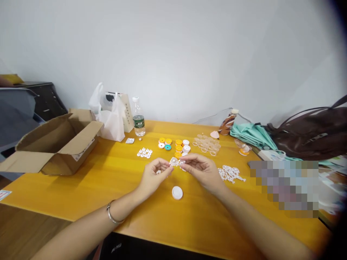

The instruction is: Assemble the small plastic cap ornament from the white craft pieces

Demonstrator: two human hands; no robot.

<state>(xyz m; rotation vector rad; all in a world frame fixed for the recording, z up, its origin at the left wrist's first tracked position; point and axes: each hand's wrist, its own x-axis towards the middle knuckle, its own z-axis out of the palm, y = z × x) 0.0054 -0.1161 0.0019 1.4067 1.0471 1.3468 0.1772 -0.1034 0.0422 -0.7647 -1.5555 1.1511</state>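
Between my fingertips, a small white openwork plastic piece [177,162] is held above the table. My left hand [155,177] pinches its left side, and something small and white shows by the curled fingers. The right side is pinched by my right hand [204,171]. Below them lies a round white lid-like disc [177,193]. Just beyond my hands stand orange and white round cases [179,148], with a teal one [167,147] beside them. Several similar white openwork pieces [230,173] lie to the right of my right hand. Small white round parts [145,153] are grouped farther left.
Clear plastic rings [207,144] lie at the back right near a brown bottle [228,122]. An open cardboard box [54,144] occupies the left, with a white plastic bag [111,119] and water bottle [138,121] behind. A dark bag [306,137] and teal cloth [248,135] are at right.
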